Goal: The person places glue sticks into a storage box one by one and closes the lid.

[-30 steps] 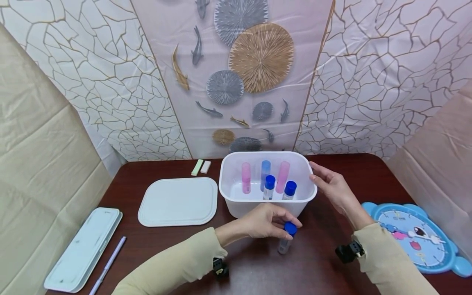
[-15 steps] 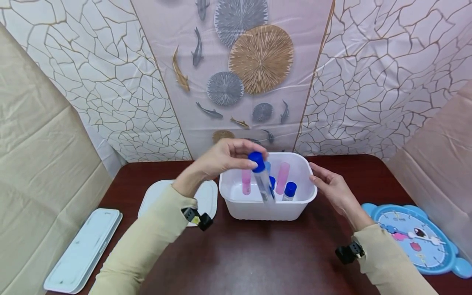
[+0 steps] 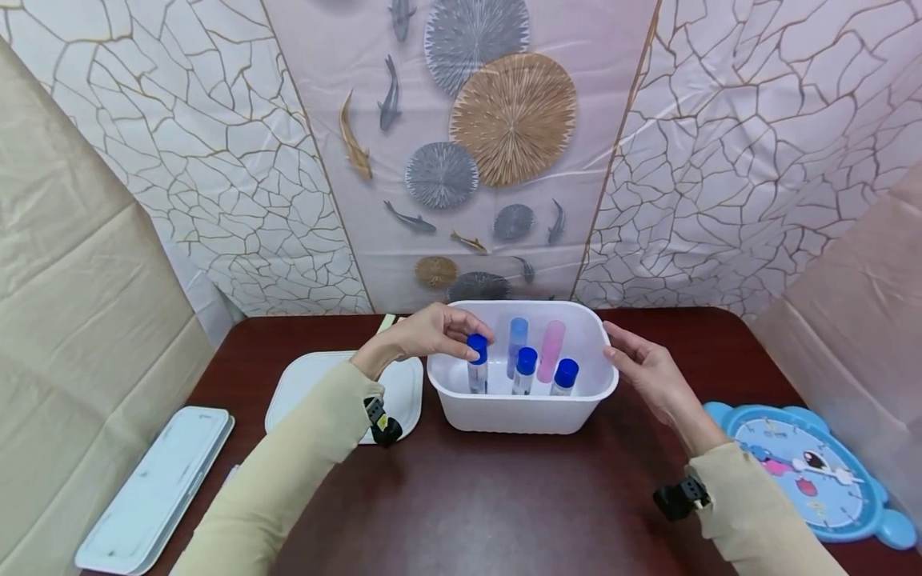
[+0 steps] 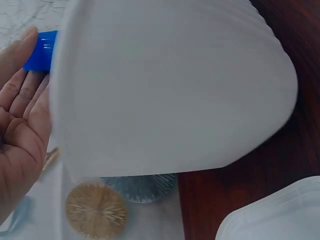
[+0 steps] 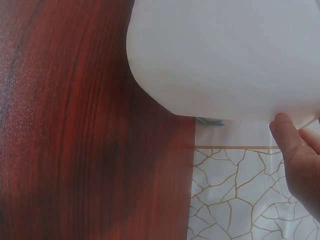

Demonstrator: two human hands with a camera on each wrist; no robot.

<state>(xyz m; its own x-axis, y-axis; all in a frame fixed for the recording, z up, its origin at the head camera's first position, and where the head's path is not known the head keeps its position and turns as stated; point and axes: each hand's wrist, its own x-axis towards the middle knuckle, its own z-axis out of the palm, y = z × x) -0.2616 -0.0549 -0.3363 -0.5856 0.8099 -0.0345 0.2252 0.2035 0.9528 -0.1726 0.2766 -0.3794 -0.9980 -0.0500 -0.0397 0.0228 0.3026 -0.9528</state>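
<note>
My left hand [image 3: 439, 332] pinches the blue cap of a clear glue stick [image 3: 478, 378], held upright inside the left part of a white plastic bin [image 3: 515, 414]. In the left wrist view the bin's wall hides all but the blue cap [image 4: 42, 51]. Also standing in the bin are a light-blue stick [image 3: 517, 344], a pink stick [image 3: 551, 352] and two more blue-capped glue sticks, one in the middle [image 3: 525, 370] and one at right [image 3: 565, 376]. My right hand [image 3: 648, 368] touches the bin's right end with extended fingers; its thumb [image 5: 284, 131] lies against the outer wall.
A white lid [image 3: 310, 392] lies left of the bin, partly under my left arm. Farther left is a pale flat case [image 3: 158, 488]. A blue cartoon clock [image 3: 799, 472] lies at right beside my forearm. A patterned cloth wall [image 3: 511, 160] rises behind the table.
My left hand has lifted the blue-capped glue stick off the table in front, carried it over the bin's rim and lowered it in at left. A pink stick there is now hidden. My right hand stayed put.
</note>
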